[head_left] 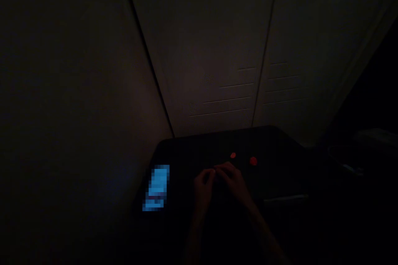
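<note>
In dim light, my left hand (204,181) and my right hand (229,174) meet over a dark table (192,149). The fingertips of both are pinched together at one spot, and whatever lies between them is too dark and small to name. Just beyond my right hand lies a small flat red piece (233,155). A rounder red lump (253,161) rests on the table farther right. Neither red thing is touched by a hand.
A lit screen (157,186), blurred into blue blocks, lies at the table's left side. Pale panels (211,49) with slot-like lines stand behind the table. A pale strip (286,199) runs along the front right. Dim objects (353,169) at far right are hard to make out.
</note>
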Motion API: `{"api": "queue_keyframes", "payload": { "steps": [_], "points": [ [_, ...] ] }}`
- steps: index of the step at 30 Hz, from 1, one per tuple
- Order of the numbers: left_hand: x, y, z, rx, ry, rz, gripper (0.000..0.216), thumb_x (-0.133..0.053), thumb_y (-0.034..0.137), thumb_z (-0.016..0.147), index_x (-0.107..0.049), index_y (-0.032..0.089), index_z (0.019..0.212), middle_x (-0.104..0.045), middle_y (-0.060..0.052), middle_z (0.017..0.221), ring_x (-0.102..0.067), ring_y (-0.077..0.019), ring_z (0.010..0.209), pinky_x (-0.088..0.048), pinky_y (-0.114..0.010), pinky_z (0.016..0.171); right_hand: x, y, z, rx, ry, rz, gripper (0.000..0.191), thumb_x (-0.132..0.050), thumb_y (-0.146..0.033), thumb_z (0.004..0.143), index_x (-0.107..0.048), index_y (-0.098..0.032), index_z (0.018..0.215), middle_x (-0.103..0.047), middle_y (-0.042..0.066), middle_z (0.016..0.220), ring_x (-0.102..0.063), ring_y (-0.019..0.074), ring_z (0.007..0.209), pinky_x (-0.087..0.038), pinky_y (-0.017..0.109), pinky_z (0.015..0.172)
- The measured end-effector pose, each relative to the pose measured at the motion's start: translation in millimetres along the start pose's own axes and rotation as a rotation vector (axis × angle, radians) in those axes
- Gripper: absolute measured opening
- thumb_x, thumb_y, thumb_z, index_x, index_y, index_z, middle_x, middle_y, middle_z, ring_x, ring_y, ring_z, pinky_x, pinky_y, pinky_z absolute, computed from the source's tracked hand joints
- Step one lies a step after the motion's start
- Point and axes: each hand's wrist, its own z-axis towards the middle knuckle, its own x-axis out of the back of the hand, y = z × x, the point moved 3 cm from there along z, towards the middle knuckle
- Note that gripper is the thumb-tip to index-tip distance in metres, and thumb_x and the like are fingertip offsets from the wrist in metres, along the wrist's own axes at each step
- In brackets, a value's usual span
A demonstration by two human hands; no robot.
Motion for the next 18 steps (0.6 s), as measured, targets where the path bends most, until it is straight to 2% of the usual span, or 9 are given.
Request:
{"api": "queue_keyframes", "payload": {
  "steps": [9,14,18],
  "points": [
    [-0.2,4.1,-0.1,0.000,0.051,0.060,0.029,-0.064,0.043,0.086,-0.076,0.017,0.091,-0.077,-0.008,0.089,-0.070,-0.0227,0.083,-0.053,-0.031,0.076,-0.6,-3.8,0.5,-0.003,-0.012,0.011,0.029,-0.066,-0.047,0.089,-0.081,-0.024,0.096,-0.072,0.007,0.096,-0.068,0.0231,0.092,-0.054,0.035,0.084],
    [-0.1,3.3,0.0,0.011,0.032,0.033,0.031,-0.063,0.045,0.087,-0.074,0.017,0.091,-0.076,-0.008,0.087,-0.069,-0.0222,0.081,-0.052,-0.030,0.075,1.3,1.2,-2.7,-0.144,0.058,0.086,0.034,-0.074,-0.046,0.082,-0.078,-0.023,0.107,-0.078,0.008,0.102,-0.071,0.0269,0.097,-0.055,0.039,0.089],
    [0.7,5.8,-1.4,0.015,0.069,0.063,0.033,-0.062,0.048,0.087,-0.073,0.017,0.089,-0.075,-0.007,0.085,-0.069,-0.0225,0.080,-0.051,-0.030,0.073,0.9,1.9,-3.0,-0.190,0.101,0.097,0.033,-0.077,-0.047,0.078,-0.078,-0.021,0.099,-0.079,0.008,0.096,-0.073,0.0285,0.092,-0.057,0.040,0.084]
  ]
}}
